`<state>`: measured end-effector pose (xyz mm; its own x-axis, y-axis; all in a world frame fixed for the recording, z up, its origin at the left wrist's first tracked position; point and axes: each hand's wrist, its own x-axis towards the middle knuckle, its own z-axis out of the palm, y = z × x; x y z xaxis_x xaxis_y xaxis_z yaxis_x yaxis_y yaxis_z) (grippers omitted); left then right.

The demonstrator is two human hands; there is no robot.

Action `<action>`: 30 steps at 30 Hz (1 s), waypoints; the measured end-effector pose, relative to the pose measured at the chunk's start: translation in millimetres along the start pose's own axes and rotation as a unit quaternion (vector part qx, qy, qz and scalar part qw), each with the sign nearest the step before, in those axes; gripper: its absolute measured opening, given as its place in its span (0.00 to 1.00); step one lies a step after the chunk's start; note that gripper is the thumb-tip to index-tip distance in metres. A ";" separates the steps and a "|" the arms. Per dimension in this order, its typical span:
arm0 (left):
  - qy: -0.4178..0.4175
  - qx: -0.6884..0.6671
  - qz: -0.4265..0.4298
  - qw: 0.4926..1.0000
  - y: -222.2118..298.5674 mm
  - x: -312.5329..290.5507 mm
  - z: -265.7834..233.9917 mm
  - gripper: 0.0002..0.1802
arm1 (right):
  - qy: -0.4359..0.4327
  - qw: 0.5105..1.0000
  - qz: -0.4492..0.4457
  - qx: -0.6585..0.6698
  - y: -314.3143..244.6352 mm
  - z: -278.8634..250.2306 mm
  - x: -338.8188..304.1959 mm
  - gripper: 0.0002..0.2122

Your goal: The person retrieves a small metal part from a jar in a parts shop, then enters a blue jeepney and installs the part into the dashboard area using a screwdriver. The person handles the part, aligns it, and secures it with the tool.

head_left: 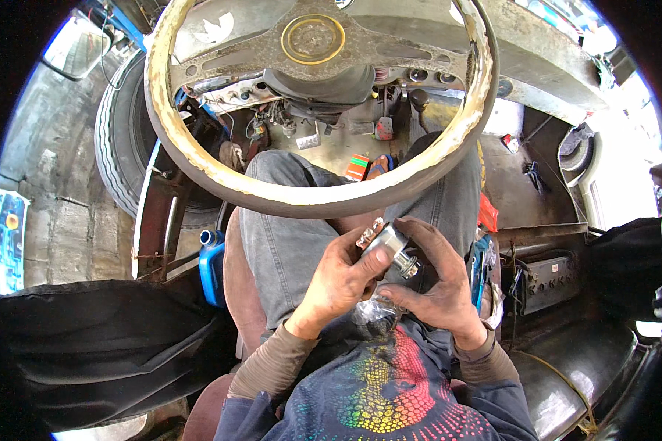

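Note:
Over my lap, my left hand (338,275) is closed around a small silver cylindrical metal part (387,244), its thumb pressed on the side. Coppery terminals stick out of one end, and a threaded collar with a nut forms the other; it resembles a dashboard switch. Curved around the part's right side is my right hand (441,283), open, with thumb and fingers apart. Its index fingertip is at the cylinder's upper edge; I cannot tell if it touches. Just below the hands lies a crumpled clear plastic bag (375,310), partly hidden by them.
A worn steering wheel (312,204) spans the space ahead of my hands. Pedals (384,128) and a small orange-green box (357,167) are by my feet. At left are a blue jug (212,268) and a tyre (118,132); at right, a dark panel box (548,285).

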<state>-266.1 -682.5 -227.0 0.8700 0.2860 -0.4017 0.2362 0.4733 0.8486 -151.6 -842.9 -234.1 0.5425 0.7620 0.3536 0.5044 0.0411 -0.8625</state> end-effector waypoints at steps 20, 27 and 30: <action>0.133 0.328 0.443 0.824 -12.8 -6.3 12.7 0.42 | 0.044 0.998 -0.006 0.053 4.6 8.2 -7.4 0.30; 0.092 0.250 0.376 0.887 -15.5 -8.1 13.8 0.42 | 0.038 0.998 -0.021 0.044 4.0 4.0 -8.6 0.31; 0.083 0.217 0.346 0.909 -17.3 -9.1 14.8 0.41 | 0.037 0.998 -0.024 0.054 3.7 3.4 -9.5 0.31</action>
<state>-271.7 -705.6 -233.0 0.8068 0.5287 0.2637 -0.1628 -0.2302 0.9594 -157.1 -847.8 -241.9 0.5691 0.7085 0.4173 0.4571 0.1492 -0.8768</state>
